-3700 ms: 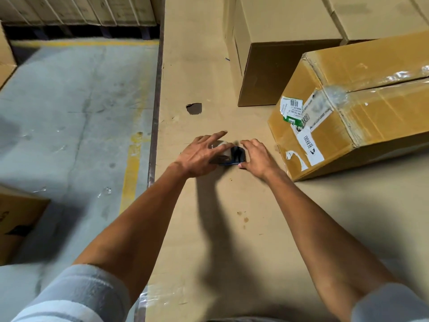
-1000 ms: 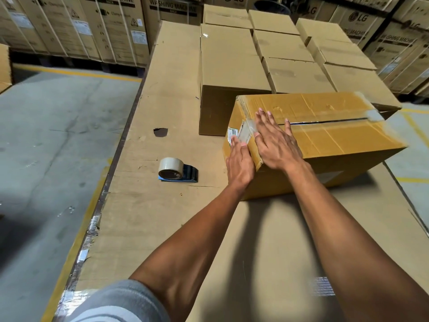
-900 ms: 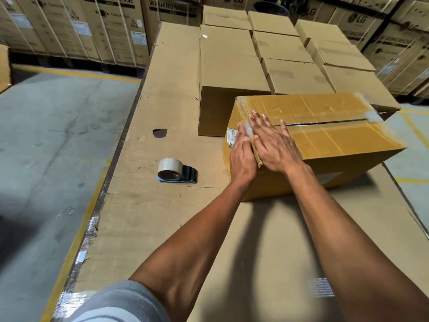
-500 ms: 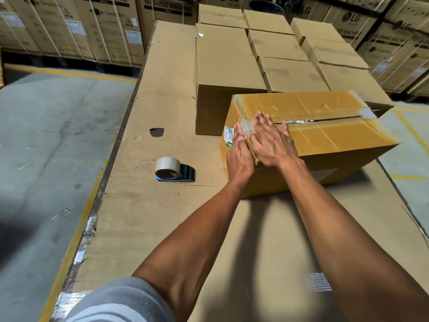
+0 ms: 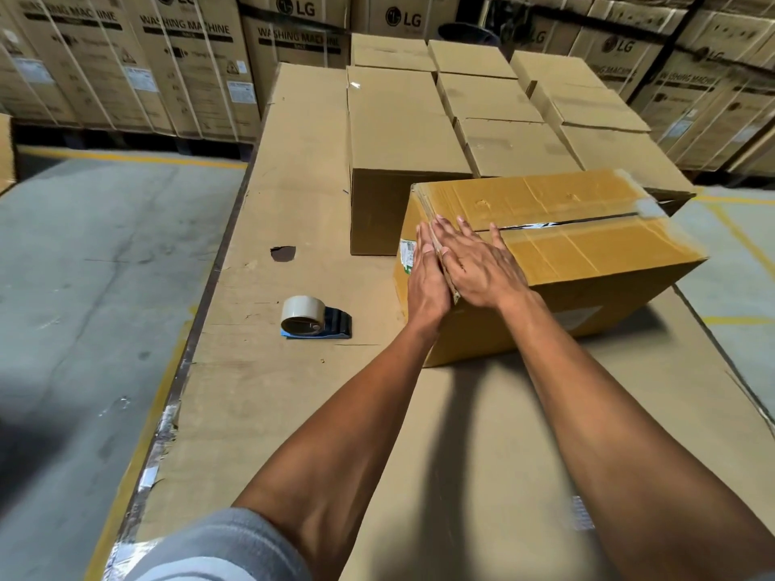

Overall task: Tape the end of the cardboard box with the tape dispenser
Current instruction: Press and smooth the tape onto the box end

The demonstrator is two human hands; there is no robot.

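Observation:
A yellow-brown cardboard box [image 5: 587, 228] lies on the cardboard-covered table, with clear tape along its top seam. My left hand [image 5: 425, 283] lies flat against the box's near-left end face, over a sticker. My right hand [image 5: 478, 266] lies flat on the top at the same corner edge, fingers spread. Neither hand holds anything. The tape dispenser [image 5: 312, 322], a beige tape roll on a blue body, rests on the table to the left of the box, apart from both hands.
Several plain cardboard boxes [image 5: 402, 132] stand in rows right behind the taped box. The table's cardboard surface [image 5: 260, 392] has a dark hole [image 5: 283, 253] and a left edge dropping to the concrete floor [image 5: 92, 266]. Stacked washing-machine cartons [image 5: 176, 60] line the back.
Both hands left the tape dispenser on the table and went to the box's corner. Over the last second they stay pressed there, sliding slightly along the edge.

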